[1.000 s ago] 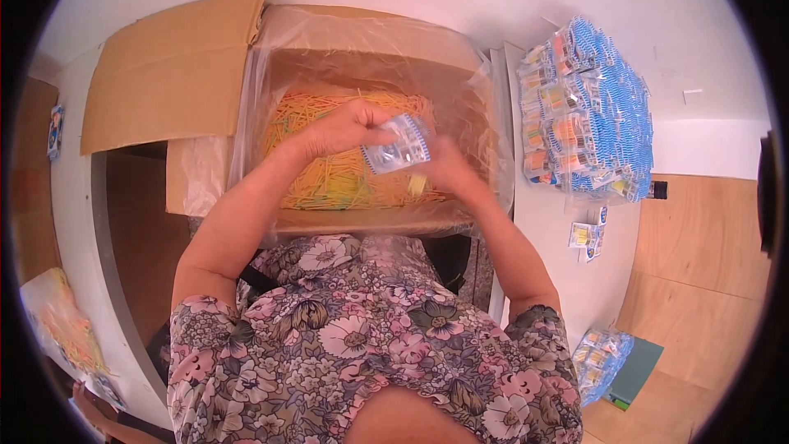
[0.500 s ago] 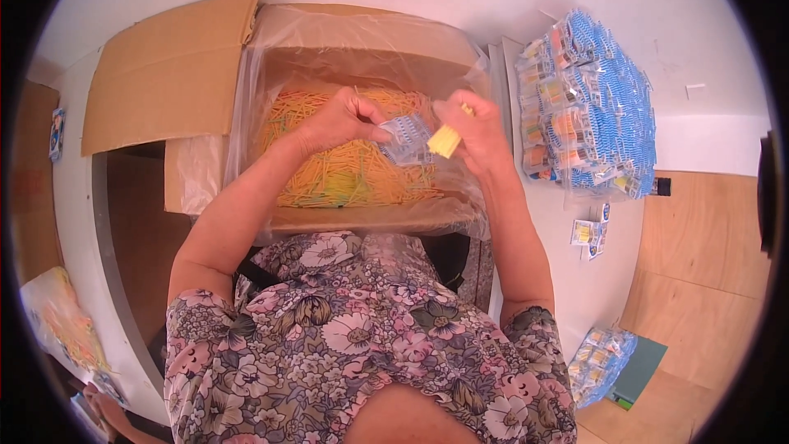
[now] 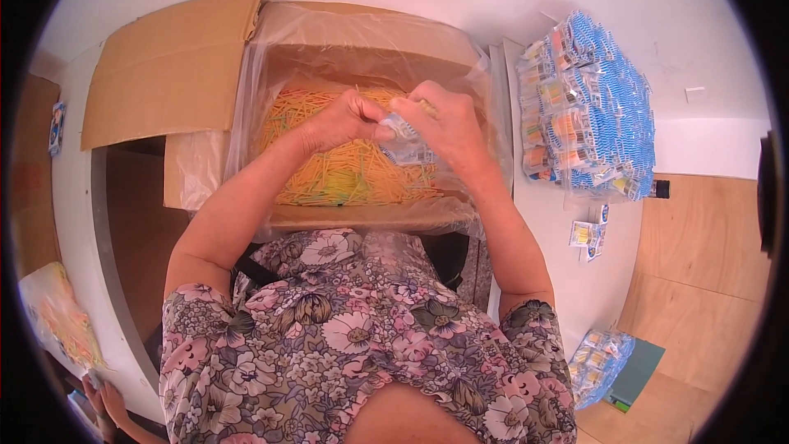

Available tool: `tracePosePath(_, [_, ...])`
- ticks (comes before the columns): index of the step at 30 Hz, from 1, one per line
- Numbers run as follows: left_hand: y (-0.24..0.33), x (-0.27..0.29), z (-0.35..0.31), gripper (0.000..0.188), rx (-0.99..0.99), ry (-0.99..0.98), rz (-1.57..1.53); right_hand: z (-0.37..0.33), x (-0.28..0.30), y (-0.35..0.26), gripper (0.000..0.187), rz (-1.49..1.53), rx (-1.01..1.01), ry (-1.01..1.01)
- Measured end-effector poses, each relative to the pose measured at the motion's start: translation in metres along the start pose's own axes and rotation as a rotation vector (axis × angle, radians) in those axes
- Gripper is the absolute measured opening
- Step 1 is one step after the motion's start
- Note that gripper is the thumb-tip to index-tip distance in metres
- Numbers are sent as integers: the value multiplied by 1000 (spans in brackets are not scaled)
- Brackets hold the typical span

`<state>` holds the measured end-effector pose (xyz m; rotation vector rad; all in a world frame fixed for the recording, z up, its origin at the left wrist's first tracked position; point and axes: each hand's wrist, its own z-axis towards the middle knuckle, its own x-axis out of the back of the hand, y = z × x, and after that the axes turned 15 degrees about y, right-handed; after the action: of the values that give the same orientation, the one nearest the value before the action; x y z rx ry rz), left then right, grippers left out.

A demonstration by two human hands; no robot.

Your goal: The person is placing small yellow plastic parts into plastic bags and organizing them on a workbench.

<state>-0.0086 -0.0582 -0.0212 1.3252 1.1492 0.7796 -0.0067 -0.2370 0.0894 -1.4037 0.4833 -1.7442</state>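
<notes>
The left hand pinches a clear packet over the right part of the cardboard box; the right hand grips yellow sticks (mostly hidden by its fingers). Filling seems in hand; the next move probably calls for keeping the packet's mouth spread.

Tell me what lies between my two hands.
In the head view, a small clear packet lies there, pinched by your left hand and partly covered by your right hand, above the loose sticks.
</notes>
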Motion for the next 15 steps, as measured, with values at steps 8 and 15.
tracePosePath(8, [-8, -2, 0, 16, 34, 4, -65, -22, 6, 12, 19, 158, -58, 106])
tracePosePath(15, [-16, -12, 5, 23, -88, 15, 175, -72, 16, 48, 25, 40, 89, 215])
